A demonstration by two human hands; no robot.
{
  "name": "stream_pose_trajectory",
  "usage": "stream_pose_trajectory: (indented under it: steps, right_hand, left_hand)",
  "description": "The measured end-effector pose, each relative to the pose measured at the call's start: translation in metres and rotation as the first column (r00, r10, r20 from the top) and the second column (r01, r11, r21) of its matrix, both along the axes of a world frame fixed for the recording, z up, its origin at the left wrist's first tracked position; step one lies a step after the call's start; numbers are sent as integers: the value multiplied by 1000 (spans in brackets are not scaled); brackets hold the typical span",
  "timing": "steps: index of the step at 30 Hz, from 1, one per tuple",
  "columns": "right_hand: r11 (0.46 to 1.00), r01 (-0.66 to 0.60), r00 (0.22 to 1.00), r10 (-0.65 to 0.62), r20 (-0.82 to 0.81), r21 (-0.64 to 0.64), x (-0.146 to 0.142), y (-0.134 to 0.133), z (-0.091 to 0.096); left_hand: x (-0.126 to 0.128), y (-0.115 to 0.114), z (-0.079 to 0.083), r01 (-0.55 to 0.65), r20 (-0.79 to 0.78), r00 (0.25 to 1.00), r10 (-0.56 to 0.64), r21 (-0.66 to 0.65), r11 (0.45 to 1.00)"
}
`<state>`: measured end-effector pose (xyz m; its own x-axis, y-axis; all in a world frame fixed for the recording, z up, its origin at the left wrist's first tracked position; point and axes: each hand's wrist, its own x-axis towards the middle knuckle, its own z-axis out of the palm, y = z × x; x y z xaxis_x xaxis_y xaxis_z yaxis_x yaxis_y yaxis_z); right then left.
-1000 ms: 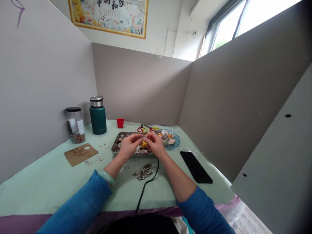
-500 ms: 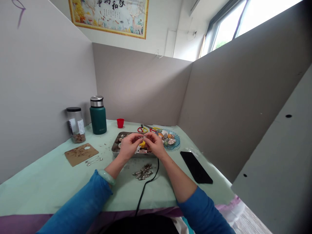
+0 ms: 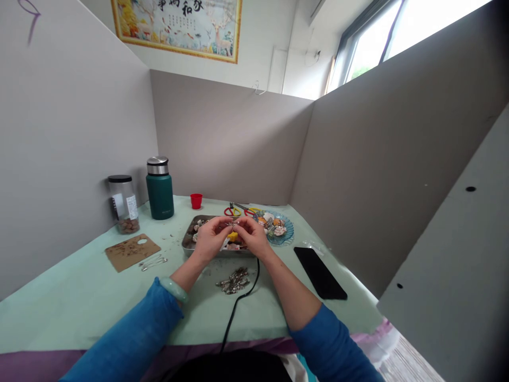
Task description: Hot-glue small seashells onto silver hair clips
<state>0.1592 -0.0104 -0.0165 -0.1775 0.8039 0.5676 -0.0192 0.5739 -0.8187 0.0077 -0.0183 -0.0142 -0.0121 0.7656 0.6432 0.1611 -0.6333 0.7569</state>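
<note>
My left hand [image 3: 210, 237] and my right hand [image 3: 251, 235] meet fingertip to fingertip above a metal tray [image 3: 186, 242] of shells and small pieces. Both are closed in a pinch on a small thin metal piece [image 3: 231, 225] held between them. A small yellow piece [image 3: 233, 235] shows just below the fingers. A heap of metal clips [image 3: 234, 280] lies on the green table cover in front of the tray, between my forearms. A black cable [image 3: 238, 305] runs from under my right wrist toward me.
A blue glass dish [image 3: 287, 231] of shells stands right of the tray, with scissors [image 3: 234, 209] behind. A black phone [image 3: 319, 271] lies at the right. A green flask [image 3: 159, 188], jar [image 3: 123, 204], red cup [image 3: 196, 200], brown card [image 3: 132, 251] and pins [image 3: 153, 261] are at the left. Partition walls enclose the table.
Both hands stay together over the tray; the fingers have only shifted slightly on the small piece.
</note>
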Motion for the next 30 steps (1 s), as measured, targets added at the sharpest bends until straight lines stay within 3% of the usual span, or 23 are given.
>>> stream_pose_trajectory:
  steps: [21,30]
  right_hand:
    - [998,24,999,-25,21,51,0,2,-4]
    - [999,11,999,-12,42,31,0,0,-3]
  left_hand:
    - [0,1,0,-42,-4,999,42,10,999]
    - [1,-1,2,3,11,1000,-3,2,1000]
